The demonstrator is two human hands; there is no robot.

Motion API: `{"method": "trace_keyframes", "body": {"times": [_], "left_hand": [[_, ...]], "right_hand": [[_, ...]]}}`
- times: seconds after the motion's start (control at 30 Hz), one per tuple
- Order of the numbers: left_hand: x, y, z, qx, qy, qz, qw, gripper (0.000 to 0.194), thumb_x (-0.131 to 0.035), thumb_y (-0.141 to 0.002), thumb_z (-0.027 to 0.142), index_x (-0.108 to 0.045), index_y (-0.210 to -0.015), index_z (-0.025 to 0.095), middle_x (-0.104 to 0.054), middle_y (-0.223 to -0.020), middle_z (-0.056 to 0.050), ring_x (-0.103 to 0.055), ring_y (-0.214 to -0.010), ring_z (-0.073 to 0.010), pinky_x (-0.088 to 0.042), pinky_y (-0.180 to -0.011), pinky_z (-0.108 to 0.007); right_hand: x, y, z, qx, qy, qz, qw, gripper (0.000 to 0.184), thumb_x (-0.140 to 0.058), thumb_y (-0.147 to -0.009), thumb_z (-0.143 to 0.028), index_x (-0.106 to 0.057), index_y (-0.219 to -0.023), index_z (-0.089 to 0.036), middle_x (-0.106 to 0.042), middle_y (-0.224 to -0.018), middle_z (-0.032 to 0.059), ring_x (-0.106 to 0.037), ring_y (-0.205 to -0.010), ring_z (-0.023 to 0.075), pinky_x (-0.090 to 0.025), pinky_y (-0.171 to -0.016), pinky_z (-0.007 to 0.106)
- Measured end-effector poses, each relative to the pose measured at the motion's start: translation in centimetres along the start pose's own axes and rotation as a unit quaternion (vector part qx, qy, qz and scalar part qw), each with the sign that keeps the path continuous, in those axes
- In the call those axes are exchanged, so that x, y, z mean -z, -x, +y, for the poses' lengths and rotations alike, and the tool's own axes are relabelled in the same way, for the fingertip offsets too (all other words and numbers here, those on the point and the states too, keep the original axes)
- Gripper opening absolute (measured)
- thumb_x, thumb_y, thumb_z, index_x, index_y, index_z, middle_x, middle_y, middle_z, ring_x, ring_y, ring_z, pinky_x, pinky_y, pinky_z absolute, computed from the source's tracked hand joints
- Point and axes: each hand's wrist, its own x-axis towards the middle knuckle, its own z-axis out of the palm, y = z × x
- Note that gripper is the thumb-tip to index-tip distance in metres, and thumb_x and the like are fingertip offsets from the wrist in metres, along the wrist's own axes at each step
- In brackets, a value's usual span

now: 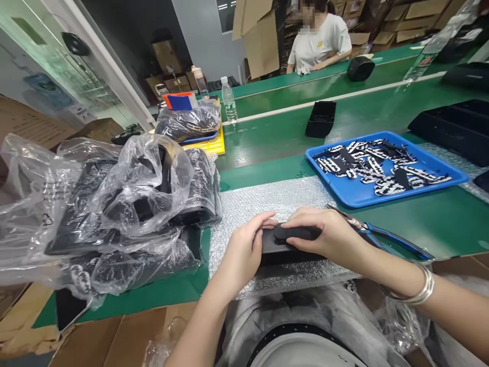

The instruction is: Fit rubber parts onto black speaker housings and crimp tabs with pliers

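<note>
- Before me, a long green surface [263,148] crossed by a pale strip [282,110]
- To my left, greenish glass [42,25] in a white frame [110,66]
- Across, a grey wall [198,41]; bright light strips [222,7] in a dark pane [225,21]
- Cardboard boxes [416,23] piled behind

Box [288,257]: black, oblong, long side crosswise, lying on bubble wrap [248,204], partly covered | Piece [298,233]: black, elongated, rounded end, smaller than box, lengthwise over its upper face, pinched in right hand [330,229]; seated or merely resting, unclear
</note>
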Motion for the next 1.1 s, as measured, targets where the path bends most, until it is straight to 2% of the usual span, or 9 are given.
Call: {"method": "trace_keyframes", "body": {"times": [0.1, 0.33, 0.4, 0.5, 0.6, 0.7, 0.83, 0.97, 1.1], "left_hand": [[-0.2, -0.4, -0.1, 0.007, -0.002, 0.021, 1.0, 0.043, -0.032, -0.092, 0.004, -0.056, -0.125, 0.017, -0.071, -0.111, -0.006, -0.067, -0.101, -0.015, -0.053, -0.095, -0.028], [-0.3, -0.8, -0.3, 0.009, 0.01, 0.031, 0.999, 0.041, -0.033, -0.092, 0.005, -0.058, -0.123, 0.016, -0.071, -0.106, -0.006, -0.068, -0.098, -0.0151, -0.053, -0.092, -0.028], [-0.4, -0.9, -0.2, 0.02, 0.013, 0.041, 0.999, 0.035, -0.039, -0.093, 0.008, -0.06, -0.12, 0.017, -0.072, -0.106, -0.005, -0.068, -0.097, -0.0162, -0.052, -0.091, -0.028], [-0.5, -1.2, 0.0, 0.027, -0.022, 0.034, 0.999, 0.019, -0.056, -0.09, 0.011, -0.068, -0.102, 0.019, -0.072, -0.104, -0.003, -0.067, -0.099, -0.0196, -0.051, -0.092, -0.031], [-0.4, -1.5, 0.1, 0.032, -0.06, 0.007, 0.998, 0.015, -0.061, -0.088, 0.01, -0.072, -0.087, 0.021, -0.073, -0.098, 0.0, -0.066, -0.097, -0.0206, -0.049, -0.091, -0.033], [-0.4, -1.8, 0.2, 0.045, -0.059, 0.009, 0.997, 0.017, -0.061, -0.088, 0.008, -0.072, -0.084, 0.02, -0.074, -0.096, 0.001, -0.067, -0.095, -0.0196, -0.049, -0.091, -0.032], [-0.4, -2.1, 0.2, 0.053, -0.054, 0.012, 0.997, 0.016, -0.063, -0.087, 0.007, -0.073, -0.084, 0.019, -0.074, -0.096, 0.001, -0.067, -0.094, -0.0188, -0.048, -0.089, -0.031], [-0.4, -2.2, 0.2, 0.059, -0.05, 0.016, 0.997, 0.017, -0.064, -0.086, 0.005, -0.073, -0.083, 0.019, -0.074, -0.095, 0.001, -0.067, -0.093, -0.0181, -0.049, -0.089, -0.03], [-0.4, -1.9, 0.2, 0.049, -0.046, 0.021, 0.998, 0.016, -0.066, -0.085, 0.006, -0.075, -0.082, 0.019, -0.074, -0.095, 0.0, -0.067, -0.093, -0.0183, -0.049, -0.089, -0.031]], "right_hand": [[-0.2, -0.6, 0.4, -0.005, 0.014, -0.022, 1.0, 0.016, -0.07, -0.076, -0.018, -0.076, -0.091, -0.02, -0.073, -0.089, 0.0036, -0.067, -0.085, 0.0183, -0.052, -0.079, 0.03], [0.1, -1.1, 0.4, -0.03, -0.007, -0.064, 0.997, 0.016, -0.069, -0.076, -0.024, -0.076, -0.09, -0.02, -0.071, -0.088, 0.0047, -0.065, -0.084, 0.018, -0.049, -0.077, 0.03], [0.1, -1.3, 0.3, -0.04, -0.008, -0.07, 0.997, 0.017, -0.069, -0.075, -0.026, -0.077, -0.089, -0.021, -0.068, -0.085, 0.0044, -0.063, -0.077, 0.0163, -0.047, -0.07, 0.028], [0.2, -1.6, 0.3, -0.051, -0.023, -0.067, 0.996, 0.018, -0.07, -0.073, -0.034, -0.078, -0.085, -0.023, -0.064, -0.08, 0.0034, -0.058, -0.069, 0.015, -0.044, -0.062, 0.027], [0.9, -1.9, 0.4, -0.075, -0.022, -0.03, 0.997, 0.024, -0.065, -0.075, -0.044, -0.076, -0.076, -0.022, -0.064, -0.083, 0.0054, -0.06, -0.079, 0.0191, -0.047, -0.072, 0.031], [2.0, -2.0, 0.5, -0.117, 0.038, 0.027, 0.992, 0.037, -0.053, -0.08, -0.048, -0.066, -0.059, -0.021, -0.065, -0.09, 0.0094, -0.061, -0.089, 0.0241, -0.047, -0.085, 0.04], [2.6, -1.8, 0.8, -0.15, 0.076, 0.002, 0.986, 0.036, -0.053, -0.075, -0.049, -0.062, -0.054, -0.021, -0.066, -0.101, 0.0106, -0.06, -0.099, 0.0286, -0.044, -0.095, 0.048], [2.2, -1.6, 1.2, -0.163, 0.057, -0.008, 0.985, 0.031, -0.056, -0.07, -0.048, -0.061, -0.055, -0.021, -0.066, -0.104, 0.0106, -0.06, -0.102, 0.0288, -0.043, -0.097, 0.048], [1.9, -1.1, 1.1, -0.171, 0.044, -0.004, 0.984, 0.032, -0.056, -0.07, -0.049, -0.061, -0.055, -0.021, -0.065, -0.106, 0.0105, -0.06, -0.104, 0.0294, -0.041, -0.097, 0.047]]}}
